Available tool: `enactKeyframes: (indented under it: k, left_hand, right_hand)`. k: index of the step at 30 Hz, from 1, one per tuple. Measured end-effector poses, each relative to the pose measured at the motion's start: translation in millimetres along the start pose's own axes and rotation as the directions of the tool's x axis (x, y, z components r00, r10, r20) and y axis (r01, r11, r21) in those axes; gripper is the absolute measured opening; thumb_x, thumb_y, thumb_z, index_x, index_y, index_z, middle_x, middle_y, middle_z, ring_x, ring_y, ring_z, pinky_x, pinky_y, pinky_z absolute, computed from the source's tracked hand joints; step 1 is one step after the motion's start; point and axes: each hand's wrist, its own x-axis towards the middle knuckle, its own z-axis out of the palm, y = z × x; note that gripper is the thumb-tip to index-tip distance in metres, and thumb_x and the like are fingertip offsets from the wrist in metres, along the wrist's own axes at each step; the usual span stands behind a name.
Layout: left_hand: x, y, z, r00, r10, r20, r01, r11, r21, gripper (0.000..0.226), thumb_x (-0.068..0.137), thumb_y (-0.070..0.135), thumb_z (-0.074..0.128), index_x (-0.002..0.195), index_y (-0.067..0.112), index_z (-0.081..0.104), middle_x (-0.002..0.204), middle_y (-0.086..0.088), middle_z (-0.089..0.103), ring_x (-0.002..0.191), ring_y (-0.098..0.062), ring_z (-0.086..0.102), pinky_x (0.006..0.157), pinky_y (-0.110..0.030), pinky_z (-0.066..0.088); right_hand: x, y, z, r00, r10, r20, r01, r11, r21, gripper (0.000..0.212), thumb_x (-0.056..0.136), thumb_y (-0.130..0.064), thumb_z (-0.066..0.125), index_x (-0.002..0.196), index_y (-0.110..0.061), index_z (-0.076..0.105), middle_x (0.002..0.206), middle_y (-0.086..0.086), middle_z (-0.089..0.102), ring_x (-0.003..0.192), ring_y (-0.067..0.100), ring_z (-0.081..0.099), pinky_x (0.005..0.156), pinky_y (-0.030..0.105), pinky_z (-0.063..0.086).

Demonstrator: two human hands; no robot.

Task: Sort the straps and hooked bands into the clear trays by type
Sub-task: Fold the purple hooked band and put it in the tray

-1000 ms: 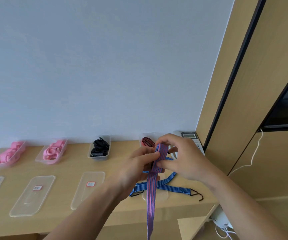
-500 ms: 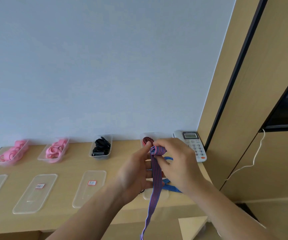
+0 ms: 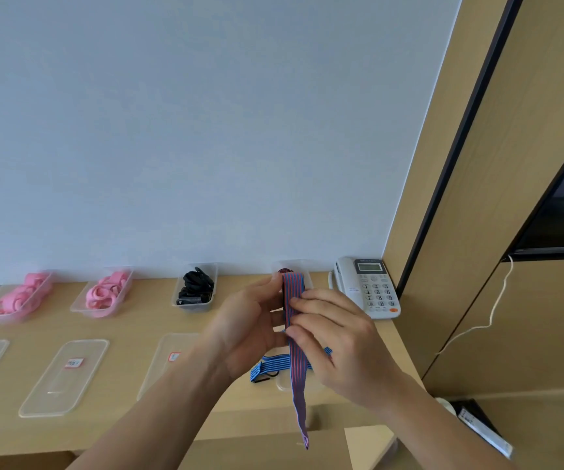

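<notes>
Both hands hold a red-and-blue striped band point(image 3: 298, 368) above the wooden table's right part. My left hand point(image 3: 246, 327) grips its folded top from the left. My right hand point(image 3: 334, 337) pinches it from the right, fingers across the stripes. The band's loose end hangs down past the table's front edge. Another blue striped band with a black hook point(image 3: 270, 366) lies on the table beneath my hands. A clear tray point(image 3: 307, 271) with a rolled band stands at the back, partly hidden by the held band.
Two trays of pink straps point(image 3: 19, 296) point(image 3: 106, 293) and one tray of black straps point(image 3: 195, 288) line the wall. Labelled clear lids point(image 3: 65, 376) lie along the front. A white desk phone point(image 3: 368, 286) stands at the right corner beside a wooden cabinet point(image 3: 511, 232).
The folded part of the band has grown taller between my hands and the hanging tail has got shorter. My right hand's fingers have shifted lower along the band.
</notes>
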Motion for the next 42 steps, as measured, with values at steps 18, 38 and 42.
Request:
enactKeyframes:
  k: [18,38,42]
  left_hand:
    - [-5,-10,-3,0.993,-0.001,0.118,-0.008,0.997,0.073,0.051,0.098,0.03,0.06,0.137,-0.004,0.057,0.109,-0.011,0.063,0.082,-0.019,0.062,0.092,-0.05,0.053]
    - [-7,-20,2,0.982,-0.139,-0.128,0.179,0.9,0.398,0.07,0.095,0.073,0.044,0.111,0.011,0.072,0.103,-0.014,0.079,0.101,-0.036,0.075,0.104,-0.048,0.05]
    - [-8,-23,4,0.99,-0.106,-0.09,0.133,0.911,0.391,0.067,0.093,0.076,0.042,0.12,0.02,0.069,0.102,-0.013,0.079,0.101,-0.038,0.075,0.086,-0.046,0.059]
  right_hand:
    - [48,0,-24,0.781,0.483,0.396,-0.548,0.834,0.066,0.044,0.068,-0.015,0.089,0.106,-0.024,0.069,0.099,-0.016,0.061,0.096,0.003,0.052,0.086,0.014,0.041]
    - [40,4,-14,0.907,0.397,0.137,-0.41,0.908,0.082,0.036,0.072,-0.005,0.082,0.1,-0.021,0.067,0.084,-0.008,0.068,0.077,0.012,0.059,0.076,0.033,0.049]
    - [26,7,-4,0.97,0.241,-0.019,-0.24,0.97,0.035,0.04,0.073,0.003,0.081,0.106,-0.014,0.066,0.093,-0.006,0.067,0.085,0.015,0.06,0.079,0.022,0.046]
